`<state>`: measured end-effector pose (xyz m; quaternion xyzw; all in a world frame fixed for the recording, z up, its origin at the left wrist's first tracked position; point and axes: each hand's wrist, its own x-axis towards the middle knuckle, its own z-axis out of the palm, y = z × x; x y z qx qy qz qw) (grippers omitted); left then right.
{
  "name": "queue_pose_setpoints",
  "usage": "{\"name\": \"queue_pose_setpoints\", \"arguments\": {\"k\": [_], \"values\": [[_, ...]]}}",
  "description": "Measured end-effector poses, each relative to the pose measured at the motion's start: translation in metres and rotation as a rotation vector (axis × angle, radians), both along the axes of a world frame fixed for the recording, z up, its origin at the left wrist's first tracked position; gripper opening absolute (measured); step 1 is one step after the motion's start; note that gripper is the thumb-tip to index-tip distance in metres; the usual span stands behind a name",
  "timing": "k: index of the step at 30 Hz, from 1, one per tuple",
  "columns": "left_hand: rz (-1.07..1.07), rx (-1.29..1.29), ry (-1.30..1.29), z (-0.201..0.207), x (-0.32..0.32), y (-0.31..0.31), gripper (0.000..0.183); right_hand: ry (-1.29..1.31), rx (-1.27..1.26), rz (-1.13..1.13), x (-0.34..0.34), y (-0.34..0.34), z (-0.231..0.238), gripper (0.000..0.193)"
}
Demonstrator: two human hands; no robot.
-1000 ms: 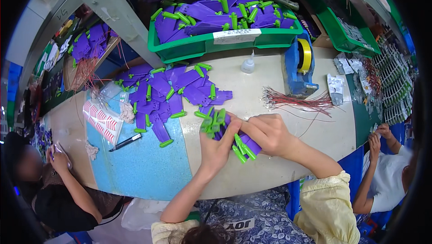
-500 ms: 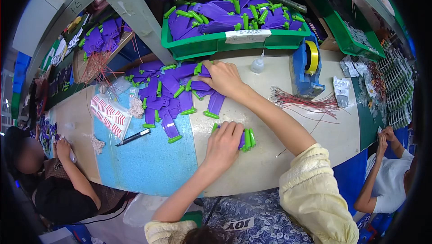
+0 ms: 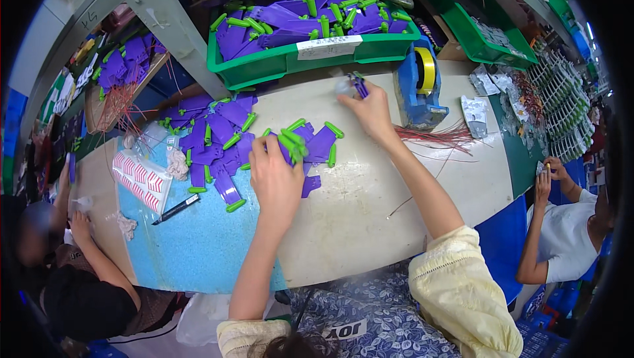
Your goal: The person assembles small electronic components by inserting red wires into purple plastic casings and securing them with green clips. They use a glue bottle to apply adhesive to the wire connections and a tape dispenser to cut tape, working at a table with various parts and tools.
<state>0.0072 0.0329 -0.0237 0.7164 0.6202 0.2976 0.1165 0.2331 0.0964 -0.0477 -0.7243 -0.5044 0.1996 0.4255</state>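
Note:
My left hand (image 3: pixel 274 179) is closed round a small bunch of flat purple pieces with green rod-shaped ends (image 3: pixel 292 146), blurred by motion. The bunch is over a pile of similar purple pieces (image 3: pixel 221 123), and a few more lie just right of it. Farther right, my right hand (image 3: pixel 371 112) has its fingers closed, with a narrow dark purple piece (image 3: pixel 358 85) showing at the fingertips. Beside the thumb is a small whitish dropper bottle (image 3: pixel 343 86), smeared by motion. Whether the thumb grips the bottle too, I cannot tell.
A green bin (image 3: pixel 264 67) of purple pieces stands at the back. Right of it are a blue tape dispenser (image 3: pixel 416 97) with yellow tape and red wires (image 3: pixel 436 139). A dark marker-like pen (image 3: pixel 176 210) lies on the blue mat (image 3: pixel 198 252). People work at both sides.
My right hand has left the purple pile and moved right to the dropper bottle. My left hand has lifted its bunch and moved left and away from me. The view has shifted a little.

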Motion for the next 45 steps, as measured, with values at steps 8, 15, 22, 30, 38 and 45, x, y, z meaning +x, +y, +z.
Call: {"name": "queue_pose_setpoints", "arguments": {"k": [8, 15, 22, 30, 38, 45], "values": [[-0.088, -0.015, 0.031, 0.002, 0.023, 0.025, 0.046, -0.117, 0.063, -0.151, 0.03, -0.009, -0.011, 0.037], [-0.277, -0.049, 0.161, 0.0, 0.061, 0.028, 0.042, 0.436, 0.299, -0.135, -0.012, -0.089, 0.019, 0.039], [-0.234, -0.704, -1.478, 0.04, 0.032, -0.021, 0.031, 0.337, -0.051, 0.459, -0.043, -0.13, 0.054, 0.042], [-0.246, -0.564, -1.421, 0.035, 0.012, -0.057, 0.033, 0.235, 0.106, 0.708, -0.031, -0.125, 0.068, 0.045], [0.019, -0.546, -1.159, 0.015, -0.027, -0.066, 0.019, -0.358, 0.315, 0.84, -0.046, -0.113, 0.051, 0.047], [0.122, -0.798, -1.701, -0.012, -0.039, -0.078, 0.029, -0.507, 0.079, 0.731, -0.084, -0.015, 0.011, 0.032]]}}
